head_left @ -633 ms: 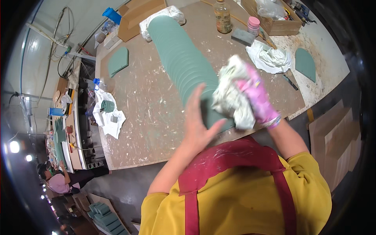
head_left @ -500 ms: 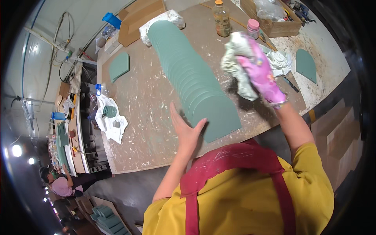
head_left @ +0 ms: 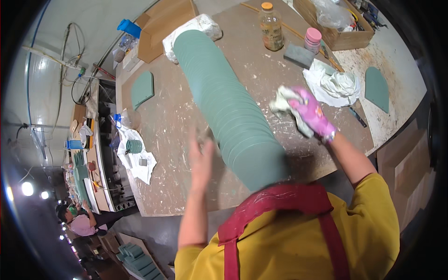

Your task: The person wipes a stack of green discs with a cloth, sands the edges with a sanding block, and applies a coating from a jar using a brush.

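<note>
A long row of overlapping green round-ended panels (head_left: 219, 98) runs diagonally across the brown worktable (head_left: 168, 121). Its near end reaches my apron. My left hand (head_left: 201, 161), bare and slightly blurred, is just left of the row, apart from it, fingers spread and nothing in them. In a pink patterned glove, my right hand (head_left: 310, 114) grips a crumpled whitish rag (head_left: 283, 101) to the right of the row. The rag hangs below the fingers, over the tabletop. Under the row's far end lies a white cloth bundle (head_left: 205, 27).
Single green panels lie at left (head_left: 143, 88) and right (head_left: 376, 88). A bottle (head_left: 271, 29), a pink-lidded jar (head_left: 312, 38), a grey block (head_left: 298, 56) and a white cloth (head_left: 333, 84) stand or lie far right. A person (head_left: 79, 221) is at another bench.
My left hand has come off the panels and moved left. My right hand has moved nearer me with the rag, uncovering the grey block. The whole view has shifted slightly.
</note>
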`<state>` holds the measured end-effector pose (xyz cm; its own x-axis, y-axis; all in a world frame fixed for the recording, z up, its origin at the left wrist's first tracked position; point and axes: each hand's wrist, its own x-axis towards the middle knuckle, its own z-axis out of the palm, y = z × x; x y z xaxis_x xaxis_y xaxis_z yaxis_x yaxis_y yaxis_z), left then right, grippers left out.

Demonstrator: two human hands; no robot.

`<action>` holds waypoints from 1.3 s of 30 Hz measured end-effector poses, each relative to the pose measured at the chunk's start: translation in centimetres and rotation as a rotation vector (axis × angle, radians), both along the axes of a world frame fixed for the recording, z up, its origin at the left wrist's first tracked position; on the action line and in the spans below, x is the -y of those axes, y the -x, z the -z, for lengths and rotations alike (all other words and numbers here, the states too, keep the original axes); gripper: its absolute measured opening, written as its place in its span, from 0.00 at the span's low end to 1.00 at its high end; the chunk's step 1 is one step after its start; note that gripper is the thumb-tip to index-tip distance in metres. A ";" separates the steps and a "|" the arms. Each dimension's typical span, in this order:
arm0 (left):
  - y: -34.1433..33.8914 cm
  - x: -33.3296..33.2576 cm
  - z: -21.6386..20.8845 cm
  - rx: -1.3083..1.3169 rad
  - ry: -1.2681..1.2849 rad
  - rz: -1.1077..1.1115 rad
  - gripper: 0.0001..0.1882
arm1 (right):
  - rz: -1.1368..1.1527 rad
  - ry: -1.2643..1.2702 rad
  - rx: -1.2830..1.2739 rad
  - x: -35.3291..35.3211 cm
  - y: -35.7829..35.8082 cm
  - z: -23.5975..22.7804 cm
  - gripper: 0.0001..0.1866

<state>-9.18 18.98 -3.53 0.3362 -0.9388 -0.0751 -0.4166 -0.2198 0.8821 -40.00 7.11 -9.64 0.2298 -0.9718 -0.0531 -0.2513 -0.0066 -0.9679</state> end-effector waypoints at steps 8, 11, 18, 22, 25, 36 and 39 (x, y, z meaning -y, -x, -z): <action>-3.9 17.6 0.9 0.527 0.308 0.365 0.10 | -0.004 0.270 -0.006 6.1 -8.7 0.5 0.20; -3.8 18.1 1.7 0.491 0.337 0.393 0.09 | -0.093 0.310 0.130 6.2 -10.3 1.8 0.16; -4.0 18.4 1.8 0.478 0.313 0.392 0.09 | -0.168 0.700 -0.093 9.9 -15.5 -2.8 0.16; -3.7 18.1 1.8 0.500 0.389 0.400 0.08 | -0.222 0.512 0.004 8.8 -12.0 -0.4 0.14; -3.2 17.9 1.3 0.523 0.368 0.406 0.09 | -0.169 0.457 -0.111 7.5 -11.0 0.2 0.15; -3.0 17.9 1.8 0.478 0.400 0.364 0.07 | -0.156 0.294 0.007 7.4 -11.2 0.2 0.13; -3.1 18.4 2.0 0.510 0.427 0.429 0.07 | -0.104 0.402 -0.056 7.8 -11.9 -0.1 0.13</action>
<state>-6.04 0.59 -5.51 -0.1658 -0.9070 0.3872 -0.7639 0.3664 0.5312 -28.13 -0.73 -9.55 0.3353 -0.8893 0.3109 -0.2813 -0.4095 -0.8679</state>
